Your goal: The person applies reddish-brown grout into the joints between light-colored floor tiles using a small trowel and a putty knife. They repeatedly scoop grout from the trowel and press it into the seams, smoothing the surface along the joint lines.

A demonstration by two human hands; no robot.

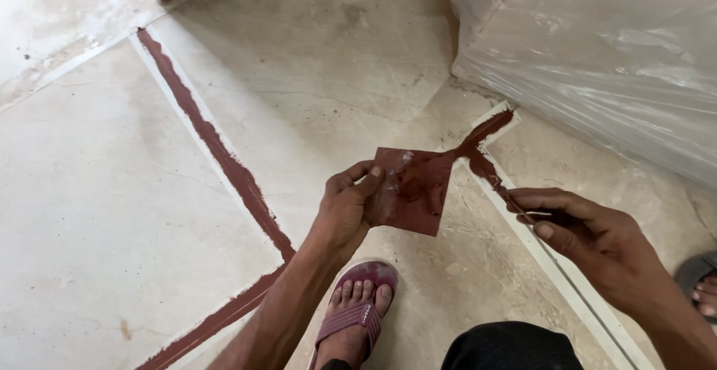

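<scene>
Your left hand (351,206) sits at the centre of the frame, its grip closed on the left edge of a square red-brown card (411,189), thumb on top and fingers beneath. The card hangs in the air above the marble floor (89,191), tilted so one corner points up toward the wrapped bundle (597,49) of clear plastic at the upper right.

The card looks thin and light, stiff enough to hold flat from a single edge yet likely to flex if you press on its middle. Its face carries wet-looking smears of the same red-brown paste (224,161) that fills the floor joints, so judge the centre slippery and messy. The cleaner left margin, where you pinch it now, seems the safest place to hold.

Your right hand (590,235), at the lower right, has its fingers drawn together around something small and slender with a pale tip; what it is cannot be told. That hand hovers just above the paste-filled joint edged with white tape (567,280), which runs toward the lower right.

A foot in a maroon sandal (357,306) stands directly below the card.
</scene>
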